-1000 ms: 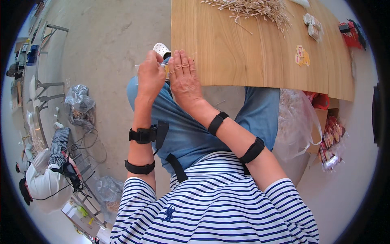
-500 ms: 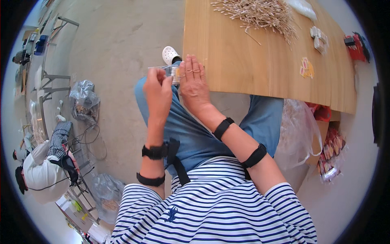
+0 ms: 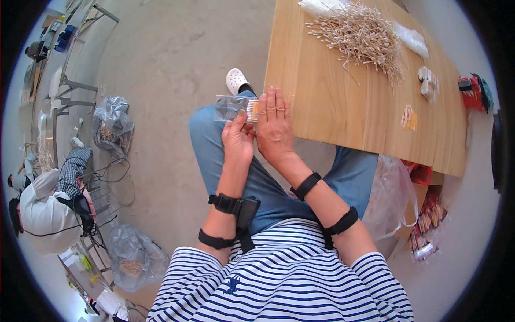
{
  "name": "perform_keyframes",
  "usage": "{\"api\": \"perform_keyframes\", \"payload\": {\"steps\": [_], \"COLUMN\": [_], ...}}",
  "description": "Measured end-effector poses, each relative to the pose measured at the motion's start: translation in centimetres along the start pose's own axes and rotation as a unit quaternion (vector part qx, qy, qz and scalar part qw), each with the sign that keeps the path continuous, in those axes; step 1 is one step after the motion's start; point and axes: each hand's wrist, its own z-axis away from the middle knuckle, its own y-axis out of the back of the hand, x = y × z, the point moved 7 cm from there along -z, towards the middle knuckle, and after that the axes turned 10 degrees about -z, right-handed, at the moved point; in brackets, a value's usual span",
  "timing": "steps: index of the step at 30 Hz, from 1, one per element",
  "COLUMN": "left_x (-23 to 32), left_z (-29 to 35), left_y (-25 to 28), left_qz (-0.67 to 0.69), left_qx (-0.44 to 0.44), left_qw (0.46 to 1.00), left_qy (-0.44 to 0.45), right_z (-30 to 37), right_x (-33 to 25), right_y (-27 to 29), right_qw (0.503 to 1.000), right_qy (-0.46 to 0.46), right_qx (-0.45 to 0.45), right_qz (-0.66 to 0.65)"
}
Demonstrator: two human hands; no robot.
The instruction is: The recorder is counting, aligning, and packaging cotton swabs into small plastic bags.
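At the table's left edge, my left hand (image 3: 237,140) pinches a small clear plastic bag (image 3: 227,109) from below, thumb on top. A row of cotton swabs (image 3: 251,111) with a yellow label beside it shows in the bag's right end. My right hand (image 3: 274,129) lies flat against that end, fingers straight and together, over the corner of the wooden table (image 3: 316,102). Its palm hides part of the pack. Farther back on the table is a large loose heap of cotton swabs (image 3: 367,40).
Clear plastic bags (image 3: 412,40) lie beside the heap. Small packs (image 3: 427,83) and yellow-and-white cards (image 3: 409,118) are on the table's right. A large clear bag (image 3: 390,198) hangs below the table. Grey bags (image 3: 112,126) stand on the floor at left, near another person (image 3: 53,209).
The whole view has shifted, so the table and hands sit farther right and lower. My left hand has turned, its thumb now on the bag, and more of the bag shows.
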Motion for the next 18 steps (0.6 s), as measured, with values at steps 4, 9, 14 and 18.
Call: {"api": "perform_keyframes", "payload": {"steps": [4,9,14,18], "left_x": [0.4,0.4,0.6,0.7], "left_z": [-1.3,-1.6,-1.6,-1.4], "left_y": [-2.5,-2.8,-3.0,-3.4], "left_qz": [0.041,0.004,-0.035,-0.078], "left_qx": [0.013,0.010,0.008,0.018], "left_qw": [0.998,0.997,0.993,0.991], "left_qy": [-0.038,-0.075,-0.112,-0.104], "right_z": [0.1,-0.1,-0.4,-0.5], "right_x": [0.2,-0.2,-0.5,-0.5], "right_y": [-0.1,0.2,-0.3,-0.6], "right_qw": [1.000,1.000,0.999,0.999], "right_qy": [-0.004,-0.015,-0.021,-0.016], "right_qx": [0.007,0.006,0.014,0.006], "right_qz": [-0.009,0.011,0.022,0.038]}}
